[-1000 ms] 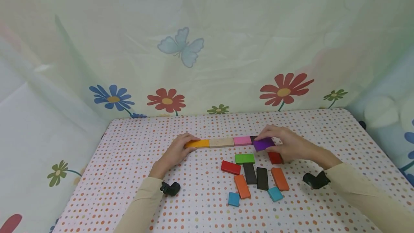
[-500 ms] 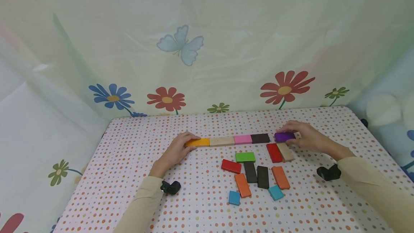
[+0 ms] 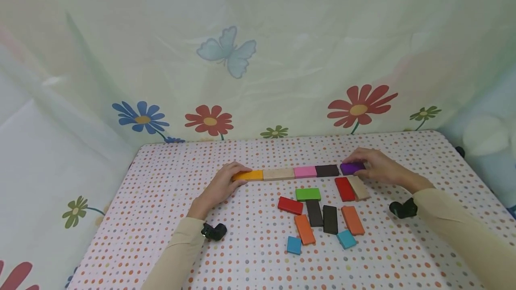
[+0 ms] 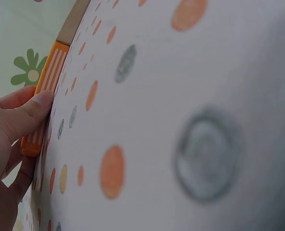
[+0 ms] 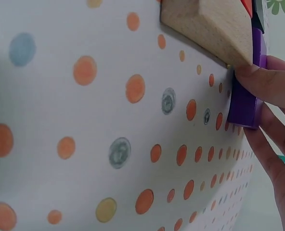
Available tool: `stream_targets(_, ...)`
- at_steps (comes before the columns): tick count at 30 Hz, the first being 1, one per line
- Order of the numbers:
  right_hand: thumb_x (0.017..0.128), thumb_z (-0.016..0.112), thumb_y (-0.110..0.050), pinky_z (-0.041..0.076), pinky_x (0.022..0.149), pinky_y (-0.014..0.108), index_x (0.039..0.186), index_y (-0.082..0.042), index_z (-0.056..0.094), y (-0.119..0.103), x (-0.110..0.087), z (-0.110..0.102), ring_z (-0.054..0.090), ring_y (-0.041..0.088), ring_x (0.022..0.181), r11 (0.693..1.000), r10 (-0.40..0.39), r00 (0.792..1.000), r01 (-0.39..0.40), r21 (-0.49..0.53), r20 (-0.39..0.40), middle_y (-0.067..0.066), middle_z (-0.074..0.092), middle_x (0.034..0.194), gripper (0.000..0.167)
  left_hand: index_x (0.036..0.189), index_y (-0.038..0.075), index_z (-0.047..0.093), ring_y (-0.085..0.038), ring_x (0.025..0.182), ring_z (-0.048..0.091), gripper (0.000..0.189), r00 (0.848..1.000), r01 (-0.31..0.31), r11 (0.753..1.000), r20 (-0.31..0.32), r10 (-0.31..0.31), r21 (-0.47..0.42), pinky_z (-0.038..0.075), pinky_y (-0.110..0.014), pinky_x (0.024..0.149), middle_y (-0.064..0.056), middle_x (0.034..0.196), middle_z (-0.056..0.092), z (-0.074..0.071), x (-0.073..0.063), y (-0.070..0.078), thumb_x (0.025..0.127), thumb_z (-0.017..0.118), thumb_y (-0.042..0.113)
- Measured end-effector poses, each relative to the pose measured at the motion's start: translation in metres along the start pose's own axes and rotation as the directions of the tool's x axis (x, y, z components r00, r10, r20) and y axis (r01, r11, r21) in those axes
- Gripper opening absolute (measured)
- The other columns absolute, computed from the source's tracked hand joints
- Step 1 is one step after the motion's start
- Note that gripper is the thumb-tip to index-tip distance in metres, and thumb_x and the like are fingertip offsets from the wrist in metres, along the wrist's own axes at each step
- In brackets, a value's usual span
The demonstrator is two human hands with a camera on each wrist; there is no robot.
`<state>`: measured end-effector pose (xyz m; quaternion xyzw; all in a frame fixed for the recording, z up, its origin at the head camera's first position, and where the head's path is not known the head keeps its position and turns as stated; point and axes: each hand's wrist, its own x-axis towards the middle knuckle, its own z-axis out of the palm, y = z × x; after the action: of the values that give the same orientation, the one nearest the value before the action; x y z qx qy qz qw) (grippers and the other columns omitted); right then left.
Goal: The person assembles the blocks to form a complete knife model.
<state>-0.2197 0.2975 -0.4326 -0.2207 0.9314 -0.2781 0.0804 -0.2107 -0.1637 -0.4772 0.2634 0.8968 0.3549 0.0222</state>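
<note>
At the left end of a row of blocks, my left hand (image 3: 223, 185) pinches a yellow-orange block (image 3: 252, 175), thumb on its near side and fingers behind. Following it to the right are a beige block (image 3: 279, 174), a pink block (image 3: 305, 172) and a black block (image 3: 327, 171), laid end to end. My right hand (image 3: 380, 168) grips a purple block (image 3: 352, 168), flat on the table just right of the black one with a narrow gap. In the right wrist view the thumb presses the purple block (image 5: 243, 103) beside a second beige block (image 5: 210, 31).
In front of the row lie loose blocks: a green block (image 3: 308, 194), two red ones, two dark ones, two orange ones and two small blue ones. The red block (image 3: 345, 189) and beige block (image 3: 358, 188) sit close below the purple one. A patterned curtain (image 3: 258, 57) hangs behind.
My right hand carried the purple block from above the black block to the table at its right, then slid it slightly left. The left hand stays on the yellow-orange block.
</note>
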Motion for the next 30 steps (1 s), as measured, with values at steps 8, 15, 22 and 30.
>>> stream_targets(8, 0.084, 0.079, 0.012, 0.055, 0.094, 0.059, 0.123, 0.003, 0.073, -0.001, 0.004, -0.003, 0.063, 0.042, 0.110, 0.998, -0.043, 0.999, 0.043, -0.048, 0.018, 0.017, 0.068, 0.114, 0.040, 0.133, 0.011, 0.071, -0.026, 0.124, 0.058, 0.034, 1.000, 0.010, 1.000, 0.001, -0.010, 0.006, 0.045, -0.046, 0.111, -0.005, 0.131, 0.066, 0.000, 0.001, -0.002, 0.099, 0.073, 0.010)
stream_targets(15, 0.085, 0.081, 0.008, 0.055, 0.094, 0.058, 0.120, 0.001, 0.075, -0.005, 0.010, -0.006, 0.064, 0.039, 0.108, 0.997, -0.049, 0.998, 0.051, -0.062, 0.033, 0.014, 0.069, 0.113, 0.037, 0.133, 0.012, 0.071, -0.027, 0.123, 0.058, 0.034, 1.000, 0.016, 1.000, -0.003, -0.016, 0.011, 0.046, -0.047, 0.109, -0.004, 0.130, 0.067, -0.001, 0.002, -0.002, 0.099, 0.072, 0.012)
stream_targets(22, 0.084, 0.081, 0.009, 0.056, 0.093, 0.058, 0.119, 0.003, 0.075, -0.011, 0.013, -0.008, 0.064, 0.040, 0.107, 0.998, -0.027, 0.997, 0.031, -0.052, 0.069, 0.015, 0.070, 0.112, 0.036, 0.133, 0.013, 0.071, -0.026, 0.122, 0.058, 0.034, 1.000, 0.012, 1.000, -0.009, -0.012, 0.001, 0.047, -0.046, 0.108, -0.004, 0.129, 0.067, -0.002, 0.002, -0.001, 0.100, 0.072, 0.013)
stream_targets(30, 0.086, 0.081, 0.006, 0.055, 0.092, 0.058, 0.118, 0.004, 0.075, -0.012, 0.012, -0.001, 0.065, 0.037, 0.104, 0.998, -0.016, 0.998, 0.019, -0.053, 0.054, 0.014, 0.069, 0.110, 0.033, 0.133, 0.012, 0.071, -0.027, 0.122, 0.058, 0.033, 1.000, 0.017, 1.000, 0.001, -0.017, 0.000, 0.046, -0.048, 0.108, -0.004, 0.130, 0.067, 0.001, 0.002, -0.003, 0.100, 0.072, 0.013)
